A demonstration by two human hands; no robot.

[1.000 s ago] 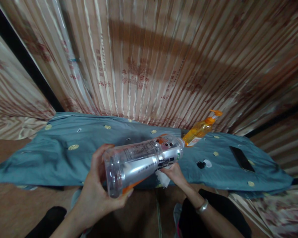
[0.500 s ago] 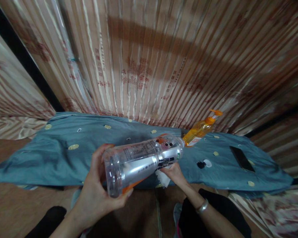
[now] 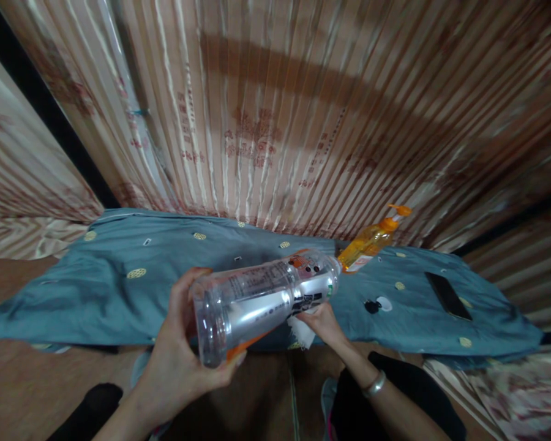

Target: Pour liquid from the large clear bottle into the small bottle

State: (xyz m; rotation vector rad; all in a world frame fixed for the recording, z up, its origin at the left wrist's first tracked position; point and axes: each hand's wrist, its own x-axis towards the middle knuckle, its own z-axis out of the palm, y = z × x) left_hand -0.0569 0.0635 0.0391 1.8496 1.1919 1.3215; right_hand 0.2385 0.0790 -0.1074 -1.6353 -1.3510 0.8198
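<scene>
A clear plastic bottle [image 3: 261, 300] with a silver and orange label lies tilted in the air, its base toward me on the left. My left hand [image 3: 183, 343] is wrapped around the base end. Beneath the bottle's far half, my right hand [image 3: 322, 324] is closed on a white tissue [image 3: 302, 332] and holds it against the label. The right fingertips are partly hidden behind the bottle. Just past the bottle's far end stands an orange pump bottle [image 3: 367, 245] with yellow liquid.
A blue-green cloth [image 3: 96, 275] with yellow prints covers the low surface in front of me. A dark phone [image 3: 448, 296] lies on it at the right. Behind hangs a pleated curtain [image 3: 257, 141]. My legs and shoes are below.
Hardly anything differs. Both hands keep their hold on the bottle and tissue, and the view has shifted only very slightly.
</scene>
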